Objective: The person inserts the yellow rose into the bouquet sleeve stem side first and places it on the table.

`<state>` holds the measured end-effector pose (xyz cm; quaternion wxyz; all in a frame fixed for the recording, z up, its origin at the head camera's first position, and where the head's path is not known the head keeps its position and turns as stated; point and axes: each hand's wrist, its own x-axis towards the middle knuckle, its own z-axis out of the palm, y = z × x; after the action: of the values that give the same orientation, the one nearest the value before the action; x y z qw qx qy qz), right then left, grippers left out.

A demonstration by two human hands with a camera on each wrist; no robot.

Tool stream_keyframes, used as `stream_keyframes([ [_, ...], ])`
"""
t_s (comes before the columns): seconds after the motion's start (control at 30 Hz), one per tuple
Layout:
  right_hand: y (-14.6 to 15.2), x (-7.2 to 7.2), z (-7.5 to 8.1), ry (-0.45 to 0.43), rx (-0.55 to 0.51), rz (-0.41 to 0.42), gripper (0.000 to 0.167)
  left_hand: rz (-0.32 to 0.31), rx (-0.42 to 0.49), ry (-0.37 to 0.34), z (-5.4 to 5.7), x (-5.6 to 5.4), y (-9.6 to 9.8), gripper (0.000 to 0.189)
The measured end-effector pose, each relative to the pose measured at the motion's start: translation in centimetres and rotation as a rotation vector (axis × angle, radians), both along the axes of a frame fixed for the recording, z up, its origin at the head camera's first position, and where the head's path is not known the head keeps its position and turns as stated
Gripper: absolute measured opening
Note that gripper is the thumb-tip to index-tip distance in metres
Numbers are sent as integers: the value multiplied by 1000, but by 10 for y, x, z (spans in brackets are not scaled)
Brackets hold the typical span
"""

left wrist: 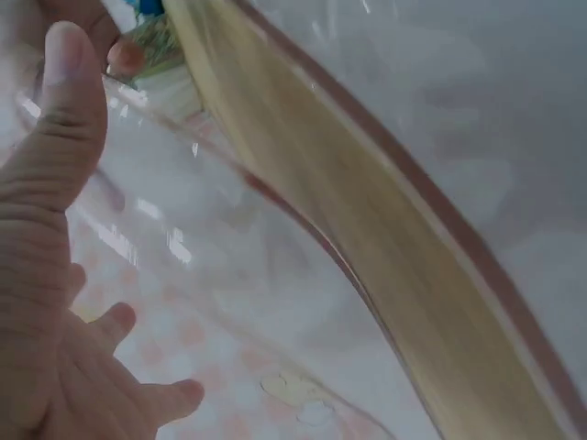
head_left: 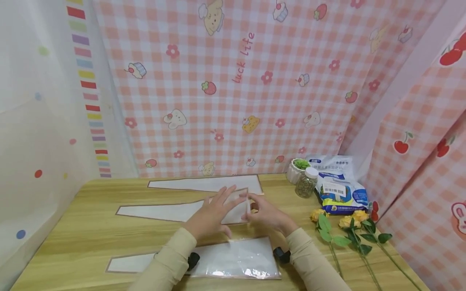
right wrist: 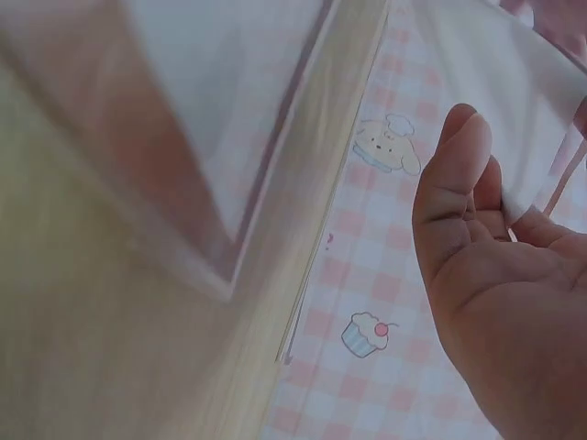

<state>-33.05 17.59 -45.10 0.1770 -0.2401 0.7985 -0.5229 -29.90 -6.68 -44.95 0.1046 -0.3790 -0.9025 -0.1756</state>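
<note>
Three long tapered plastic flower sleeves with brown borders lie on the wooden table: a far sleeve, a middle sleeve and a near sleeve. The wide end of the middle one is raised off the table. My right hand holds that end at its edge; in the right wrist view, the thumb and curled fingers are at the film. Over the same sleeve my left hand has its fingers spread. The left wrist view shows this hand's thumb extended beside the clear film.
Three yellow artificial roses with long stems lie at the right. Behind them are blue-and-white packets, a white-lidded jar of dried bits and a small potted plant. A checked cloth hangs along the back.
</note>
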Motion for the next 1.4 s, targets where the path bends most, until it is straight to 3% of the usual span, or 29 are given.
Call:
stream_keyframes([
  [0.2, -3, 5, -1, -1, 0, 65, 73, -45, -73, 20, -4, -3, 12, 110],
  [0.43, -9, 5, -3, -95, -57, 51, 70, 20, -120, 102, -4, -5, 3, 96],
  [0.77, -10, 6, 0, -158, -133, 189, 71, 28, -114, -51, -3, -5, 2, 110],
  [0.9, -11, 8, 1, -84, -60, 120, 50, 43, -153, -26, -4, -4, 5, 97],
  [1.07, -13, 9, 2, 124, 103, -6, 26, 52, -184, 5, -5, -5, 6, 73],
  [1.2, -15, 8, 2, 225, 177, -12, 30, 64, -215, 9, -5, -5, 6, 73],
  [1.4, -14, 9, 3, 203, 188, -41, 39, 54, -201, 18, -5, -5, 4, 68],
])
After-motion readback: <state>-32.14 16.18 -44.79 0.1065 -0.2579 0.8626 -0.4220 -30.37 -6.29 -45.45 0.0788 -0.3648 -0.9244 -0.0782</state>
